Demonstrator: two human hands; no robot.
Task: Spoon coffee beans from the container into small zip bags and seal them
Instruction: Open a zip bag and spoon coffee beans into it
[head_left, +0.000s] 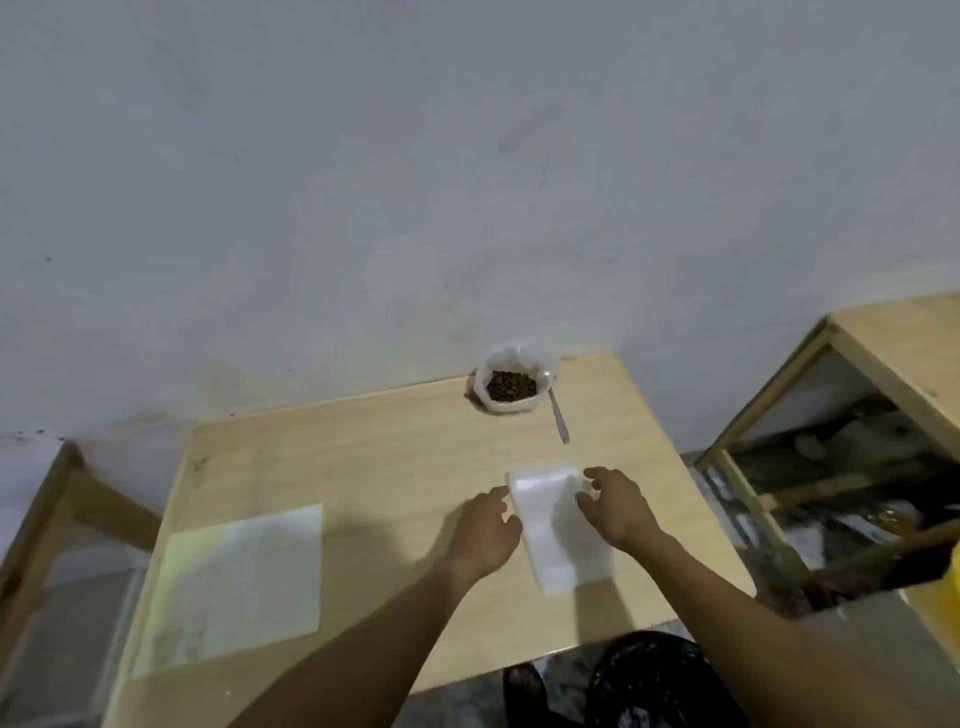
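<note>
Now both hands at a stack of zip bags (561, 540) flat on the desk (363, 457): left hand (485, 530) fingers curled on its left edge, right hand (618, 506) fingers pinching its right edge. Beyond the fingers, container (506, 387) of beans, spoon (560, 418) beside it.

- No text, label, brand, number or sign could be read anywhere in the head view.
- The pale sheet (234, 582) on the table (363, 447) carried faint marks, too blurred to make out as writing.
- The stack of zip bags (558, 530) showed no legible print.
</note>
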